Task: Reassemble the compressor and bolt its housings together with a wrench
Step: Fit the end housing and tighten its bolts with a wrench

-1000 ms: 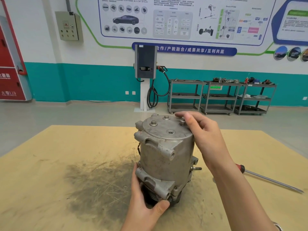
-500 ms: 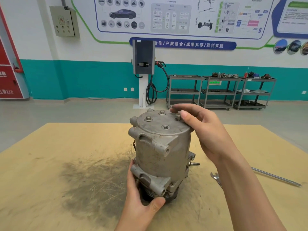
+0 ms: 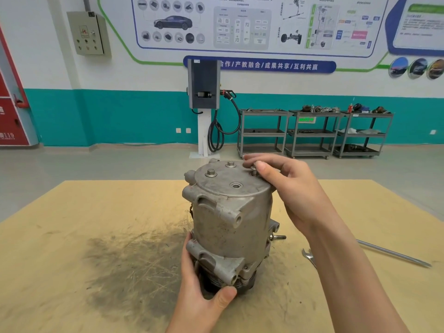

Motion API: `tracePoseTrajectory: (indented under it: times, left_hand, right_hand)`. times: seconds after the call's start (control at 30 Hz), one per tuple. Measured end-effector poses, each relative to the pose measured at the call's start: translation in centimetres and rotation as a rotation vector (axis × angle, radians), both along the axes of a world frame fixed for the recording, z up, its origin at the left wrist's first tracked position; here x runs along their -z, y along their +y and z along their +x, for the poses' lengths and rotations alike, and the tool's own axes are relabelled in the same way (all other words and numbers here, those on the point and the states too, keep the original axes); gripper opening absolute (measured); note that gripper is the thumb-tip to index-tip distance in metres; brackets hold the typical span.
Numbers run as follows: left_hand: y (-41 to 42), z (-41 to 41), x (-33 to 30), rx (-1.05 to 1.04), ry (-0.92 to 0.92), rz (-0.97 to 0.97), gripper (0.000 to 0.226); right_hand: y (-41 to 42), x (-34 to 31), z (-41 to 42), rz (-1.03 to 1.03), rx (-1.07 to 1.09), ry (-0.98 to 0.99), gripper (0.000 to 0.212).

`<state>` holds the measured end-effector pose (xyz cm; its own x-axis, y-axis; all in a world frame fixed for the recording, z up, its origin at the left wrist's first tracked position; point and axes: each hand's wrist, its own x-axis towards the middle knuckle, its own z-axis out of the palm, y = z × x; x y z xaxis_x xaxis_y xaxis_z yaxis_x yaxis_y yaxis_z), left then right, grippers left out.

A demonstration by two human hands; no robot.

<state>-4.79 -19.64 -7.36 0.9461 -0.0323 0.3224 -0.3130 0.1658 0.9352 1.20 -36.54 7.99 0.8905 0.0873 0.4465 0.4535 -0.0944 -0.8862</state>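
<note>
Compressor (image 3: 230,227) stands upright at mid-table (image 3: 72,236), long axis vertical, flat end cover facing up, dark pulley end down on the board. A grey smear of grime marks the table to its left.

Left hand (image 3: 204,294) grips the pulley end at the base, thumb curled round the front, fingers hidden behind; it steadies the body.

On the end cover, two bolts sit seated at the left and rear: bolt A (image 3: 211,173), bolt B (image 3: 230,164). A centre port (image 3: 236,185) lies open between them and the near rim.

Right hand (image 3: 288,188) pinches a third bolt (image 3: 254,169) at the right edge of the cover, thumb and forefinger closed on its head. Change over the last second: the fingers have shifted round the bolt head while the compressor keeps its pose; the view has also dropped. Judgement: the bolt is being run in by hand, so wrench tightening is not yet begun.

Right of the forearm, an open-end wrench (image 3: 308,257) lies on the table, partly hidden, with a long steel rod (image 3: 394,254) beyond it.
</note>
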Motion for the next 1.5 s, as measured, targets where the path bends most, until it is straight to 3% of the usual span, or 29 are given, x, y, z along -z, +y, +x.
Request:
tracePoseTrajectory:
  times: [0.07, 0.17, 0.27, 0.33, 0.47, 0.53, 0.67, 0.77, 0.93, 1.07, 1.23, 1.4, 1.5]
  left_hand:
    - [0.0, 0.0, 0.0, 0.005, -0.005, -0.004, 0.135]
    - [-0.1, 0.0, 0.0, 0.010, -0.008, -0.010, 0.136]
    - [0.0, 0.0, 0.1, 0.011, -0.008, -0.007, 0.136]
    - [0.0, 0.0, 0.1, 0.005, -0.008, 0.002, 0.137]
    - [0.1, 0.0, 0.1, -0.001, -0.003, 0.013, 0.139]
    - [0.0, 0.0, 0.1, 0.001, -0.003, 0.015, 0.141]
    - [0.0, 0.0, 0.1, 0.000, -0.001, 0.008, 0.140]
    - [0.0, 0.0, 0.0, -0.003, -0.004, 0.008, 0.137]
    - [0.0, 0.0, 0.2, -0.009, -0.002, 0.008, 0.144]
    - [0.0, 0.0, 0.3, -0.010, -0.002, 0.012, 0.142]
    - [0.1, 0.1, 0.3, -0.014, 0.000, 0.014, 0.138]
    - [0.1, 0.1, 0.5, -0.018, -0.012, 0.024, 0.136]
    - [0.2, 0.3, 0.8, -0.017, -0.016, 0.030, 0.135]
  right_hand:
    - [0.6, 0.0, 0.1, 0.026, 0.075, -0.008, 0.003]
    - [0.9, 0.2, 0.4, 0.068, 0.135, -0.020, 0.015]
    - [0.2, 0.1, 0.1, -0.009, 0.041, 0.009, 0.008]
    - [-0.3, -0.1, 0.0, -0.019, -0.022, 0.023, 0.018]
    - [0.6, -0.1, 0.0, 0.058, 0.085, -0.004, 0.003]
    - [1.0, 0.1, 0.1, 0.077, 0.132, -0.022, 0.014]
    - [0.1, -0.2, -0.2, -0.001, 0.030, 0.013, 0.008]
    - [-0.2, -0.4, -0.2, 0.039, -0.032, 0.038, 0.024]
    - [0.2, -0.4, -0.2, 0.101, 0.034, 0.039, 0.004]
    - [0.2, -0.2, 0.0, 0.154, 0.060, 0.017, 0.011]
    - [-0.5, -0.4, -0.2, -0.010, -0.072, 0.022, 0.018]
    - [0.6, -0.2, 0.0, 0.049, 0.083, 0.019, 0.003]
    - [0.9, 0.0, 0.1, 0.079, 0.128, 0.007, 0.011]
